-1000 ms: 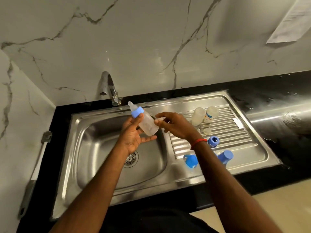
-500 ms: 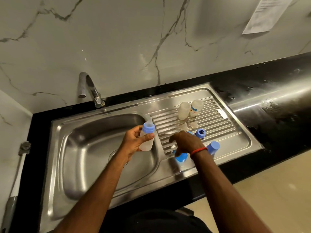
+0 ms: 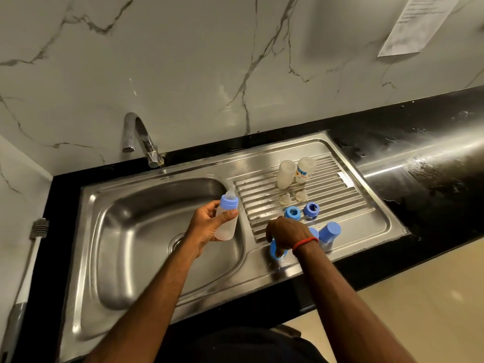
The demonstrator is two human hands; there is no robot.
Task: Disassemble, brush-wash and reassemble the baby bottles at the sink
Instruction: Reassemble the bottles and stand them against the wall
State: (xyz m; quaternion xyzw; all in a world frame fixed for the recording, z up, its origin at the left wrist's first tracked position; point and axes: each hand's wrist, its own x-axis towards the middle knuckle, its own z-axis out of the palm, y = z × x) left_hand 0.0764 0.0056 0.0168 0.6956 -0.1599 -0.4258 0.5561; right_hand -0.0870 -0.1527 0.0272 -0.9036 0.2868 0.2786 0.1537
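Two grips are at work. The left grip (image 3: 207, 231) is wrapped round the assembled bottle (image 3: 226, 224), thumb across its front and fingers behind. It holds the bottle upright over the right rim of the sink basin (image 3: 136, 231), with the blue collar and clear teat already on. The right grip (image 3: 286, 233) is curled downward on a blue cap (image 3: 275, 251) lying near the front edge of the steel drainboard (image 3: 340, 200). Fingers and thumb appear to pinch it, though the back of the hand hides most of the contact.

Just to the right stands a second cap (image 3: 330, 231). Behind the hand lie two loose collars (image 3: 292, 213), then two loose teats (image 3: 285, 199). Furthest back, two bare bottle bodies (image 3: 286, 174) stand close together. A brush (image 3: 31, 247) leans at the far left of the black bench (image 3: 432, 179).

By the look of it this is reassembly, and the step in hand is capping the first bottle. The next move calls for lifting the cap, turning its open end down, centring it over the teat and pressing it home. Meanwhile the left grip must keep the bottle steady and upright. Two more bottles wait to be built.
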